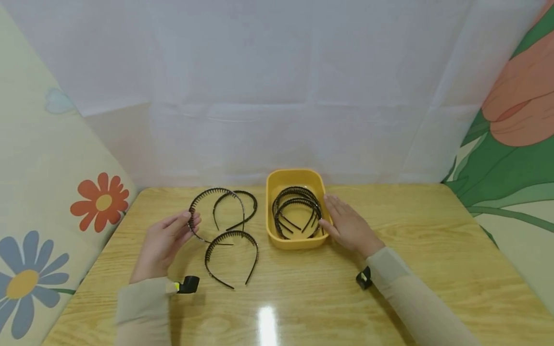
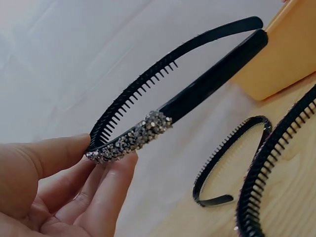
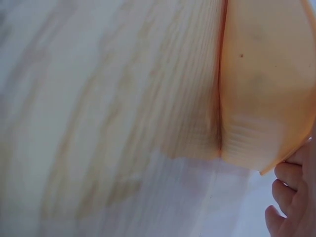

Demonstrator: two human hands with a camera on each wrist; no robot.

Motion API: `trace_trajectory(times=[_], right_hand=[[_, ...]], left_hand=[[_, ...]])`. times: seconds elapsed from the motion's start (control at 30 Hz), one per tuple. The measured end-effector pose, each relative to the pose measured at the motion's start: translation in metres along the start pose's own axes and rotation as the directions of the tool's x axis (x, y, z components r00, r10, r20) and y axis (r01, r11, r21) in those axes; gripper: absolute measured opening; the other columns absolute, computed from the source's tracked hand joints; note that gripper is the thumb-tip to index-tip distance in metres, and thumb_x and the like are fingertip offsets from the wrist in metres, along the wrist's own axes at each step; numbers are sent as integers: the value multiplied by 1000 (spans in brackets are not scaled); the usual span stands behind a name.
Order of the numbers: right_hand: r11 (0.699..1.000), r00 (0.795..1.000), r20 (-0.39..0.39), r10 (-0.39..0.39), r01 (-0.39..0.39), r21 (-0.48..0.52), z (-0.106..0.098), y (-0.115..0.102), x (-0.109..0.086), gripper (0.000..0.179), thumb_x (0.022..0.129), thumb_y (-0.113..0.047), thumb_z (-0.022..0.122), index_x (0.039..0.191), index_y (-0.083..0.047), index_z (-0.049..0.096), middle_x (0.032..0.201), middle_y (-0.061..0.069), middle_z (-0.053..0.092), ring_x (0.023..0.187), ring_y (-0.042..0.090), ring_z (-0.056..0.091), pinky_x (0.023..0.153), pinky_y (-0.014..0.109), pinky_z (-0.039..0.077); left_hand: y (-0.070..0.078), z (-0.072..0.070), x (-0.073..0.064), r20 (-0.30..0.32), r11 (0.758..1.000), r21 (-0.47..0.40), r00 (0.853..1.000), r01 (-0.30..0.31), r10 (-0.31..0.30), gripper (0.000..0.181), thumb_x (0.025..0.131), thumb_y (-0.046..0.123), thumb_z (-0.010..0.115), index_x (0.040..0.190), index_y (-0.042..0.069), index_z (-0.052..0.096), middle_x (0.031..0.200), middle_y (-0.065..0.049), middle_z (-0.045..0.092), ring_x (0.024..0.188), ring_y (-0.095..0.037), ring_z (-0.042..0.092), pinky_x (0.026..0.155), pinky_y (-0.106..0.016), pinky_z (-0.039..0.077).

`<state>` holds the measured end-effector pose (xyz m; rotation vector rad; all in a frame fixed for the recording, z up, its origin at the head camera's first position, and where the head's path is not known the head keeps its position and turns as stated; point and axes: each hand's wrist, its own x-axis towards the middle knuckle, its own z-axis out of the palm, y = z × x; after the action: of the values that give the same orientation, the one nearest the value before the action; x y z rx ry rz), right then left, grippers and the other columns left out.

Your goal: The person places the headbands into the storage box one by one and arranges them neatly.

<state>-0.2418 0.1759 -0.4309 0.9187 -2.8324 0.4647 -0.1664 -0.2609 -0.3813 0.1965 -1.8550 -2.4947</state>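
Observation:
My left hand (image 1: 166,240) pinches a black toothed headband (image 2: 136,140) between thumb and fingers, at a stretch covered with glittering stones. Its two ends point away toward the yellow bin. Two more black headbands lie on the table beside it: one behind (image 1: 254,206) and one nearer the front (image 1: 231,234). My right hand (image 1: 350,226) rests with fairly straight fingers along the right rim of the yellow bin (image 1: 296,244). Several black headbands (image 1: 298,199) lie inside that bin. In the right wrist view the fingertips (image 3: 285,195) show at the bin's rim.
The wood-grain table (image 1: 424,269) runs back to a white cloth backdrop (image 1: 277,96). Flower-patterned panels stand at the left (image 1: 43,192) and right (image 1: 519,168). The bin stands near the table's back edge, to the right of the loose headbands.

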Motion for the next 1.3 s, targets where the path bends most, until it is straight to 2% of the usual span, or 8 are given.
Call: trace_trajectory(times=[0.27, 0.5, 0.63, 0.73, 1.0, 1.1, 1.3], right_hand=[[1000, 1000, 7, 14, -14, 7, 1, 0, 0, 71, 110, -42, 39, 159, 5, 20, 166, 21, 19, 153, 37, 18, 125, 51, 18], [1000, 1000, -7, 5, -5, -2, 2, 1, 1, 71, 110, -42, 40, 159, 5, 18, 165, 21, 20, 152, 39, 19, 125, 52, 19], [1000, 1000, -10, 0, 0, -4, 1, 1, 1, 71, 110, -41, 40, 159, 5, 18, 165, 22, 20, 152, 40, 20, 125, 52, 19], [1000, 1000, -9, 0, -1, -4, 1, 0, 1, 71, 110, -41, 40, 159, 5, 18, 165, 22, 20, 152, 40, 20, 125, 52, 19], [1000, 1000, -2, 1, -1, 5, -1, -2, 1, 71, 110, -41, 40, 159, 6, 19, 165, 23, 20, 152, 40, 20, 124, 53, 19], [1000, 1000, -5, -2, 2, 2, -2, -2, 1, 71, 110, -40, 41, 158, 7, 19, 164, 24, 22, 151, 41, 22, 124, 53, 20], [1000, 1000, -5, -3, 3, -3, -2, -2, 1, 71, 110, -40, 41, 158, 6, 19, 164, 24, 22, 151, 42, 22, 124, 53, 20]], left_hand=[[-10, 22, 6, 14, 999, -44, 1000, -19, 20, 12, 100, 11, 65, 99, 15, 76, 101, 0, 77, 97, -9, 72, 93, -24, 57], [-21, 45, 12, -11, 998, -61, 1000, -24, 23, 12, 101, 11, 62, 109, 6, 71, 99, 0, 77, 97, -9, 73, 97, -27, 55], [-25, 56, 14, -25, 998, -59, 1000, -9, 8, 13, 102, 11, 61, 109, 5, 71, 98, 1, 77, 97, -10, 72, 97, -27, 55], [-27, 63, 15, -24, 999, -39, 1000, 8, -9, 19, 103, 12, 60, 116, 1, 68, 99, 1, 76, 99, -10, 72, 99, -28, 55], [-30, 82, 24, 14, 1000, 8, 1000, 20, -20, 45, 106, 10, 55, 142, -15, 45, 103, 2, 74, 102, -9, 70, 104, -30, 52], [-31, 91, 28, 34, 1000, 11, 999, 7, -7, 48, 106, 7, 54, 145, -17, 41, 104, 2, 74, 102, -8, 70, 104, -29, 51], [-33, 106, 35, 68, 998, 54, 998, -19, 15, 43, 106, 4, 51, 143, -17, 44, 106, -1, 73, 100, -8, 70, 102, -30, 52]])
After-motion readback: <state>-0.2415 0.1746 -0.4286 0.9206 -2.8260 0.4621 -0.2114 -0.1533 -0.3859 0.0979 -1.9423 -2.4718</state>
